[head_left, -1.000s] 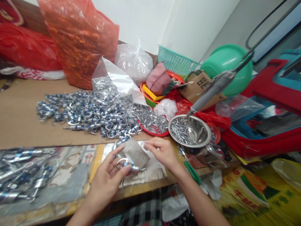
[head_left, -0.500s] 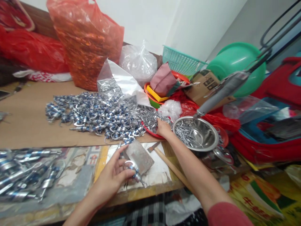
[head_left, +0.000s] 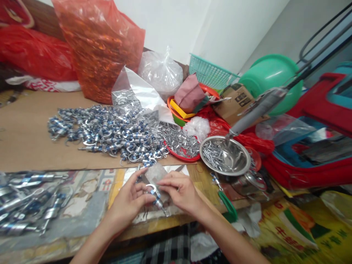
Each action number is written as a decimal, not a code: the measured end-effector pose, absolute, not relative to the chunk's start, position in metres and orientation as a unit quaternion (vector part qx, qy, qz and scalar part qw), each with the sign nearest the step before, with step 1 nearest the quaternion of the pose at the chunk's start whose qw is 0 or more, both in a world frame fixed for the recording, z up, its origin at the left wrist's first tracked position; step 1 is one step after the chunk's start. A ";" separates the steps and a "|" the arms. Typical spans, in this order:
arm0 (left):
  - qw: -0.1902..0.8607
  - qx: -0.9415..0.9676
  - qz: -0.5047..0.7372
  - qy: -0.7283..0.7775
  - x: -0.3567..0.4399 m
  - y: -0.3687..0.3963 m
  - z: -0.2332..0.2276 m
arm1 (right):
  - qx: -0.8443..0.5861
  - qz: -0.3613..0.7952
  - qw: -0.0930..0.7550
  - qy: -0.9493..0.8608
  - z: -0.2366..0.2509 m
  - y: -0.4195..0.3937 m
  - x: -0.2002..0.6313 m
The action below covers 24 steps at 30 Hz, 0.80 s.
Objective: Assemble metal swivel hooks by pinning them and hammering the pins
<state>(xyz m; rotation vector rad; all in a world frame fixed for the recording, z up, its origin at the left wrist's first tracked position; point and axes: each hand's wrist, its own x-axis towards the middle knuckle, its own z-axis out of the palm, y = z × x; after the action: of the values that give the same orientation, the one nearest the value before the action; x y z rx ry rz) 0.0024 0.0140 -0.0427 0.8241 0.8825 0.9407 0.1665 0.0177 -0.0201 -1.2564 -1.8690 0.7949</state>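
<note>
My left hand point(head_left: 125, 201) has its fingers curled round a small metal hook fitting point(head_left: 157, 201) with a blue band, held over the table's front edge. Close against it, my right hand point(head_left: 180, 192) is pinched at the hook end. Whatever lies between its fingertips is too small to make out. Behind both hands a grey metal block point(head_left: 156, 171) rests on white paper, partly covered by my fingers. The hammer beside it is mostly hidden by my right hand and forearm. A large pile of similar hook fittings point(head_left: 110, 134) lies beyond on brown cardboard.
A red plate point(head_left: 183, 158) carries small metal pieces, and a steel bowl point(head_left: 233, 157) at its right holds pins. More fittings point(head_left: 30, 205) lie at the front left. Bags, including a big orange one point(head_left: 104, 51), line the back. A green loop point(head_left: 228, 207) hangs at the edge.
My right hand has come back from the red plate to the fitting in my left hand. The left hand keeps its hold, almost unmoved.
</note>
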 end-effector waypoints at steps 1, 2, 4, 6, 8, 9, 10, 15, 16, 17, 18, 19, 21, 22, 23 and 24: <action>0.723 0.370 0.426 0.398 0.003 0.014 -0.043 | -0.477 0.289 0.379 -0.739 -0.021 0.014 0.162; 0.725 0.367 0.427 0.396 0.003 0.014 -0.043 | -0.471 0.270 0.386 -0.746 -0.022 0.011 0.159; 0.729 0.361 0.428 0.394 0.003 0.013 -0.044 | -0.474 0.241 0.390 -0.752 -0.024 0.009 0.155; 0.729 0.358 0.431 0.393 0.003 0.013 -0.044 | -0.484 0.209 0.379 -0.760 -0.025 0.007 0.153; 0.728 0.356 0.434 0.393 0.003 0.013 -0.044 | -0.497 0.185 0.356 -0.769 -0.024 0.004 0.151; 0.728 0.356 0.434 0.394 0.003 0.013 -0.044 | -0.504 0.178 0.344 -0.772 -0.024 0.003 0.151; 0.727 0.356 0.435 0.394 0.003 0.012 -0.044 | -0.511 0.176 0.332 -0.773 -0.022 0.001 0.150; 0.721 0.368 0.432 0.396 0.002 0.012 -0.046 | -0.542 0.192 0.289 -0.765 -0.015 -0.004 0.144; 0.719 0.371 0.432 0.398 0.002 0.012 -0.046 | -0.549 0.189 0.277 -0.766 -0.014 -0.004 0.143; 0.716 0.374 0.432 0.401 0.002 0.013 -0.046 | -0.557 0.182 0.264 -0.766 -0.014 -0.004 0.141; 0.714 0.376 0.432 0.403 0.002 0.013 -0.046 | -0.565 0.171 0.252 -0.767 -0.014 -0.004 0.140; 0.712 0.378 0.432 0.405 0.002 0.013 -0.047 | -0.572 0.159 0.243 -0.767 -0.015 -0.004 0.139; 0.710 0.380 0.432 0.407 0.002 0.013 -0.046 | -0.582 0.134 0.230 -0.768 -0.018 -0.005 0.136; 0.709 0.380 0.431 0.409 0.002 0.013 -0.046 | -0.585 0.123 0.224 -0.770 -0.019 -0.005 0.135; 0.708 0.379 0.431 0.411 0.002 0.013 -0.045 | -0.587 0.113 0.219 -0.771 -0.021 -0.006 0.134; 0.708 0.378 0.430 0.414 0.002 0.013 -0.044 | -0.588 0.105 0.215 -0.773 -0.021 -0.006 0.133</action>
<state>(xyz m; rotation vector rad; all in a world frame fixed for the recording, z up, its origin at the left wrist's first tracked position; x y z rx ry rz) 0.0017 0.0130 -0.0443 0.8398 0.9188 0.9551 0.1329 -0.0063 -0.0213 -1.6308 -2.1435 0.2906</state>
